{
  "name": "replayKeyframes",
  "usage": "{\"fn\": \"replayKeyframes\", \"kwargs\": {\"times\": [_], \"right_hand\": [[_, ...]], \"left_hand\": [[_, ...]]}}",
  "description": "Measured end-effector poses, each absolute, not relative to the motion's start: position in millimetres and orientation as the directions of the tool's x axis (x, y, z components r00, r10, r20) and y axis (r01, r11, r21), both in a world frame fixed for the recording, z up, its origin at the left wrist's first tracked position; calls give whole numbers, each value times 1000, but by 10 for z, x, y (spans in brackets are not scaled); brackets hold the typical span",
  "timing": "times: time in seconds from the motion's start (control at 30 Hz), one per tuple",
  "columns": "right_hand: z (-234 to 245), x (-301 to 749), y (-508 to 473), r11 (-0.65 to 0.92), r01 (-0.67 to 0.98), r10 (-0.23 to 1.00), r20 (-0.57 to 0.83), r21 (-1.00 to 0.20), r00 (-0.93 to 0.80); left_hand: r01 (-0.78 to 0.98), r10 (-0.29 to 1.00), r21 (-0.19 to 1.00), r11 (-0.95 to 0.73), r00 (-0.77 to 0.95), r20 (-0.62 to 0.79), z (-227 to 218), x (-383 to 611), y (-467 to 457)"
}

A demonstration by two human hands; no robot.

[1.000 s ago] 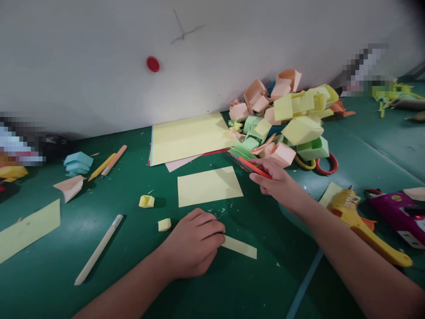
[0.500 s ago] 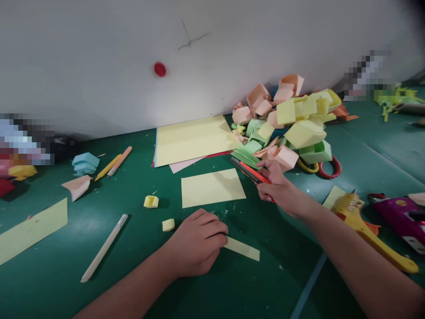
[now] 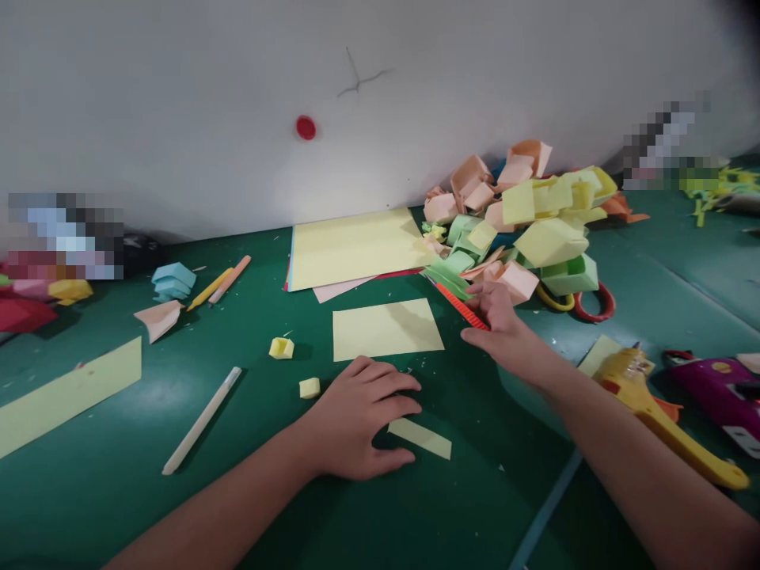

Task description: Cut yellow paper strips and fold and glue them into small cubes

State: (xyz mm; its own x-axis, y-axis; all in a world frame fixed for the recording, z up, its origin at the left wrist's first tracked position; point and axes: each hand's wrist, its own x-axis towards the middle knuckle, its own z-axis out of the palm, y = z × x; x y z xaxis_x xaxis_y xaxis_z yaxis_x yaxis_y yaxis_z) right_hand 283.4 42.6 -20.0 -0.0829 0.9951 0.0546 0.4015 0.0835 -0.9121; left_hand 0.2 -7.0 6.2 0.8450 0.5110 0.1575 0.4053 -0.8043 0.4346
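My left hand [image 3: 368,419] rests palm down on the green table with its fingers spread, empty. A short pale-yellow paper strip [image 3: 420,439] lies beside its fingertips, one end close to the thumb and fingers. My right hand [image 3: 502,328] has its thumb and fingers around a red utility knife [image 3: 458,305], whose front end points left toward the folded paper pile. In front of both hands lies a pale-yellow paper rectangle [image 3: 385,328]. Two small folded yellow paper boxes, one nearer box [image 3: 309,388] and one farther box [image 3: 281,348], sit left of my left hand.
Folded paper boxes [image 3: 549,241] are heaped at the back right, next to scissors [image 3: 595,302]. Stacked paper sheets [image 3: 356,249] lie against the wall. A yellow glue gun [image 3: 665,412] is at right, a rolled paper stick [image 3: 202,419] and pencils [image 3: 230,279] at left.
My left hand has spread its fingers and let go of the paper strip. My right hand has turned the knife edge-on and still has it, near the pile. The view has shifted slightly.
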Motion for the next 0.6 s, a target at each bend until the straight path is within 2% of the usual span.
{"fn": "replayKeyframes", "kwargs": {"times": [0.13,0.3,0.47,0.6], "right_hand": [[-102,2765,362,108,578,993,57,-809,-106],[-65,2700,328,278,781,961,156,-559,-230],[33,2656,242,387,817,922,182,-426,-342],[120,2589,131,514,765,857,190,-388,-479]], "left_hand": [[418,529,410,-810,823,206,7,21,-60],[451,557,386,-805,798,231,-33,46,-67],[538,663,439,-720,721,203,14,14,-84],[492,606,462,-738,784,134,70,6,-89]]}}
